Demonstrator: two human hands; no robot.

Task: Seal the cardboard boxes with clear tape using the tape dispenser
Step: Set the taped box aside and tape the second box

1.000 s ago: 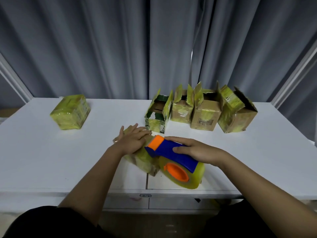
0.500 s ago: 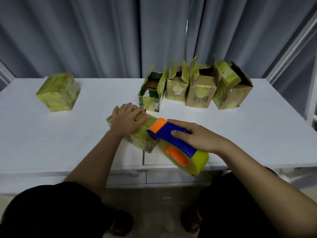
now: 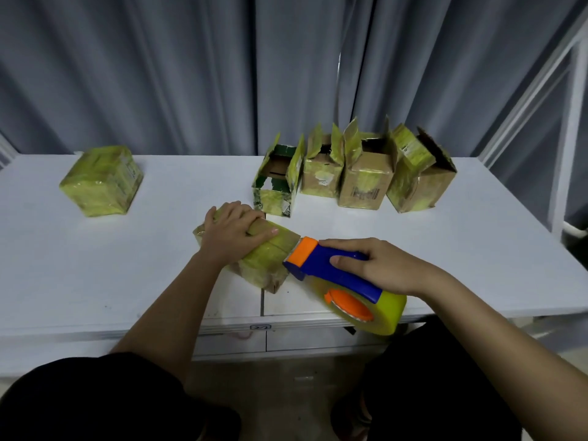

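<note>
Two hands are seen at the near edge of the white surface [image 3: 79,265]. A closed, tape-wrapped cardboard box [image 3: 264,259] is pressed down by the flattened left hand [image 3: 234,232]. The blue and orange tape dispenser [image 3: 337,278] is gripped by the right hand's [image 3: 381,265] curled fingers [image 3: 342,259], its orange tip touching the box's right edge.

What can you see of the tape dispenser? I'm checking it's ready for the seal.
The tape dispenser looks plastic: a blue handle, an orange front end and an orange hub carrying a roll of clear, yellowish tape. It lies tilted, its front end against the near right edge of the closed box, the roll hanging over the table's front edge. The right hand grips the handle from above.
</note>
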